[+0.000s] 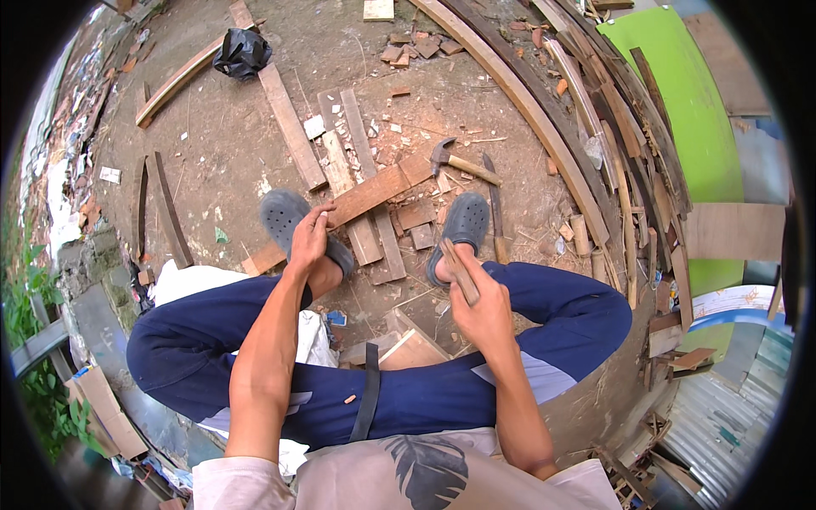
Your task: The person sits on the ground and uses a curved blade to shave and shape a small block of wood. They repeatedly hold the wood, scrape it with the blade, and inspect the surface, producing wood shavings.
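My left hand [309, 236] is closed on a reddish-brown wooden plank [371, 195], its fingertips at the plank's near side beside my left clog. The plank lies slantwise across paler boards [342, 166] on the ground. In my closed right hand [483, 311] is a short, flat piece of wood [459, 272], tilted up toward my right clog [466, 219]; its lower end is hidden by the fingers. A claw hammer [469, 167] with a wooden handle rests just past the plank's far end. Beside it lies a dark-bladed tool with a wooden handle [501, 248].
Long timbers [518, 93] curve along the right, by a bright green panel [680, 102]. A black plastic bag [242, 53] sits at the far left on wood. Wood offcuts [416, 47] and chips litter the dirt. White sacking [200, 285] lies by my left leg.
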A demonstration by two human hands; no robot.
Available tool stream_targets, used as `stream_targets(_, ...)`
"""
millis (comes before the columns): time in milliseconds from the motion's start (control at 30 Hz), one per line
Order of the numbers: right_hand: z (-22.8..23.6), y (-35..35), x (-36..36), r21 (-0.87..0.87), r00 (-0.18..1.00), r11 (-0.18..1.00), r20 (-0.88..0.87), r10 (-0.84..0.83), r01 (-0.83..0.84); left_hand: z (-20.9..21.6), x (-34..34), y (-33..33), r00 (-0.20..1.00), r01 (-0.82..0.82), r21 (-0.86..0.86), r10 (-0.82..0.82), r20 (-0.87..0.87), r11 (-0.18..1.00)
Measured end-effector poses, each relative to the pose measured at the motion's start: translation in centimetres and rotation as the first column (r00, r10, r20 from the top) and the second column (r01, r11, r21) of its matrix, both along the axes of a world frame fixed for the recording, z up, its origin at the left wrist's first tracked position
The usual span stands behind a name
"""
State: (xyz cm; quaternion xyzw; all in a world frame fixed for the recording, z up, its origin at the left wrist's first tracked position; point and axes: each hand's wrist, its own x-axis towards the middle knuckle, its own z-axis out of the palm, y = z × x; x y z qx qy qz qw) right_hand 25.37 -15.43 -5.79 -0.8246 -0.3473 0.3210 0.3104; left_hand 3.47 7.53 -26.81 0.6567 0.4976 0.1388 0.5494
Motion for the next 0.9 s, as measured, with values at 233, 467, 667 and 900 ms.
stream_targets(233, -2.3, 0.5, 0.4, 0.034, 0.998, 0.999, 0.05, 0.022, -0.024, 0.7, 0.5, -0.2, 0.999, -0.03, -0.092, 0.033, 0.032, 0.995)
stream_targets(467, -0.2, 0.1, 0.2, 0.028, 0.999, 1.0, 0.047, 0.008, -0.01, 0.3, 0.3, -0.4, 0.987, -0.005, 0.144, 0.028, -0.157, 0.99)
stream_targets(667, -2.7, 0.9, 0.6, 0.008, 0.999, 1.0, 0.034, 0.004, -0.004, 1.5, 0.9, -0.5, 0.981, 0.015, 0.115, 0.007, -0.193, 0.993)
stream_targets(900, 0.6, -0.9, -0.2, 0.105, 0.996, 0.993, 0.075, 0.044, -0.052, 1.1, 0.5, -0.4, 0.989, -0.013, 0.144, 0.034, -0.146, 0.99)
